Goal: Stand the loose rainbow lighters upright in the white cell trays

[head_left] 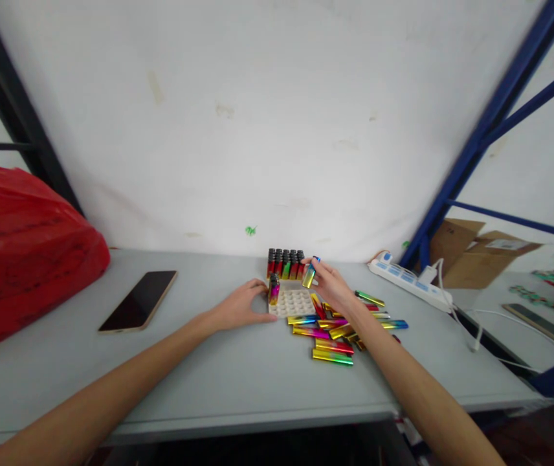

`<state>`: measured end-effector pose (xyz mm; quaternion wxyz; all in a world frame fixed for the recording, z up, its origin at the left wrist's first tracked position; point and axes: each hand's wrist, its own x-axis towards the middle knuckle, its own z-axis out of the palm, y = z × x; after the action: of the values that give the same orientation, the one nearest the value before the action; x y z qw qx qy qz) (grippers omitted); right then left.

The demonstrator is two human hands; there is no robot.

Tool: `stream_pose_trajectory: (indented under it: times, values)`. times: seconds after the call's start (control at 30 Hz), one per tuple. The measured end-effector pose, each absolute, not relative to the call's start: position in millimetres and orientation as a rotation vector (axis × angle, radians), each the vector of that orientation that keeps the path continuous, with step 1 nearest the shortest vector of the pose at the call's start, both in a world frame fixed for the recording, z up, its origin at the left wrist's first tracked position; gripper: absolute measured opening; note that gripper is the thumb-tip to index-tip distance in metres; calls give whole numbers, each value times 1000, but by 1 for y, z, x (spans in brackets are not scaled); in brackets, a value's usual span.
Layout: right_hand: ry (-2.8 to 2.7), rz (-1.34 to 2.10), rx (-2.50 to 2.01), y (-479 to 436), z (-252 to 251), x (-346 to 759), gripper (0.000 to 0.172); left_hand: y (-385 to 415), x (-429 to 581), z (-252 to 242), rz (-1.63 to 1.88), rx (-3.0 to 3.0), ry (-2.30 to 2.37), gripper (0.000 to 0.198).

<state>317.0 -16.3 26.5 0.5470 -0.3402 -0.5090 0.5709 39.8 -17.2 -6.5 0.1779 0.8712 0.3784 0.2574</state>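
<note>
A white tray (291, 303) with rows of round holes lies on the grey tabletop. My left hand (239, 305) is at its left end, thumb at the front corner and fingers towards the back, gripping that end. A pink-and-gold lighter (274, 291) with a dark top stands upright at the tray's left side, close to my left fingertips. My right hand (329, 282) pinches a shiny blue-and-gold lighter (310, 272), tilted, above the tray's back right corner. Behind the tray, several black-topped lighters (285, 263) stand upright in rows. Several loose metallic lighters (332, 346) lie in a pile under my right forearm.
A dark-screened phone (138, 301) lies to the left, near a red plastic bag (29, 252). A white power strip (410, 281) with cables sits at the back right. Beyond the blue metal frame (471, 152) is a cardboard box (481, 259). A white wall (257, 129) rises behind the table.
</note>
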Motion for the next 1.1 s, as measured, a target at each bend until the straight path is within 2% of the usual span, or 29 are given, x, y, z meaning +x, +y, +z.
stream_pose_trajectory:
  times: [0.23, 0.43, 0.6, 0.73, 1.1]
  values:
    - [-1308, 1388, -859, -22, 29, 307, 58, -17, 40, -7, 722, 2463, 1071, 67]
    - [-1457, 938, -1153, -18, 18, 303, 62, -16, 39, -9, 743, 2470, 1043, 67]
    - [-1523, 643, -1199, -17, 12, 300, 51, -16, 40, -10, 737, 2468, 1048, 68]
    - [-1571, 616, -1182, -19, 13, 298, 47, -16, 39, -9, 733, 2460, 1045, 66]
    - [-1832, 505, -1182, -32, 22, 294, 55, -15, 39, -13, 745, 2459, 1051, 67]
